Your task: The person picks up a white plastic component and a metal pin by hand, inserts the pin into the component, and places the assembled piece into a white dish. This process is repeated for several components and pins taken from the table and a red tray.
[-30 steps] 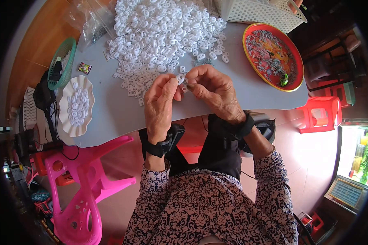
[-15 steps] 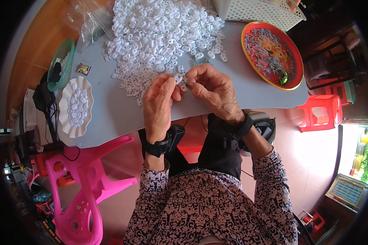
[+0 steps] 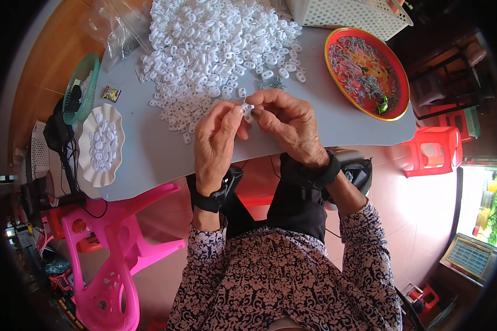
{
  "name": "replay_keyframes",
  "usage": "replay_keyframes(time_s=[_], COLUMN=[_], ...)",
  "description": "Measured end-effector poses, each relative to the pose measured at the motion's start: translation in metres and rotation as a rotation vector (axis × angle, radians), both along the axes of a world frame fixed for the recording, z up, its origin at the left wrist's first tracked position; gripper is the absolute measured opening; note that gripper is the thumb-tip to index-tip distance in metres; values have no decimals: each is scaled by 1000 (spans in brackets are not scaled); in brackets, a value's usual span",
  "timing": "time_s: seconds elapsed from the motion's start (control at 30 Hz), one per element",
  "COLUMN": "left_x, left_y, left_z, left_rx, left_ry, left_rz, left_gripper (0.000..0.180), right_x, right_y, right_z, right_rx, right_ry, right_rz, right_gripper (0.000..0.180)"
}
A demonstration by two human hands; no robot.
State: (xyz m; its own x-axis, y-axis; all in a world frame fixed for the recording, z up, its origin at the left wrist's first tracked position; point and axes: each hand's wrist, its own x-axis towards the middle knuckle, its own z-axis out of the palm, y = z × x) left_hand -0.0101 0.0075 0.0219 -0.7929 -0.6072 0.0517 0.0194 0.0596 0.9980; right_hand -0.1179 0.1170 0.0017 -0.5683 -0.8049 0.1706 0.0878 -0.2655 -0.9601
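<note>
My left hand (image 3: pixel 218 146) and my right hand (image 3: pixel 289 126) meet over the near part of the grey table. Between their fingertips is a small white plastic piece (image 3: pixel 248 108), pinched from both sides; my fingers cover much of it. Just beyond lies a big heap of white oval plastic pieces with two holes (image 3: pixel 215 49). Smaller white plastic parts (image 3: pixel 188 113) are spread at its near edge, left of my fingers. A little pile of thin grey metal bits (image 3: pixel 272 83) sits just past my right fingertips.
On the right stands a red round tray (image 3: pixel 404 83) of grey pieces with a green wrapper. A white scalloped dish (image 3: pixel 84 144) holds white pieces at left, near a green basket (image 3: pixel 96 71) and small packet (image 3: pixel 111 94). A perforated white basket (image 3: pixel 342 16) stands at the back.
The white piece has been turned between my fingertips; its oval face showed before and now it appears edge-on. Both hands stay in nearly the same place.
</note>
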Motion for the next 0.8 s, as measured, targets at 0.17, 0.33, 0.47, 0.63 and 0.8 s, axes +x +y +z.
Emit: replay_keyframes(time_s=[0.17, 0.33, 0.47, 0.63, 0.8], left_x=[-2, -4, -2, 2, 3], left_y=[4, 2, -2, -5, -6], left_z=[-9, -9, -11, -8, -6], left_rx=[-306, -199, -97, -108, -35], left_ry=[13, 32, 46, -16, 22], left_rz=[56, 57, -11, -46, -115], left_gripper=[28, 28, 28, 29, 28], right_x=[3, 6, 7, 8, 8], right_y=[-2, -5, -7, -5, -3], right_z=[3, -1, -6, -2, -1], right_rx=[-59, -47, -70, 7, 69], right_ry=[-42, -58, -45, 78, 168], right_rz=[39, 38, 52, 33, 27], right_gripper=[20, 25, 31, 27, 22])
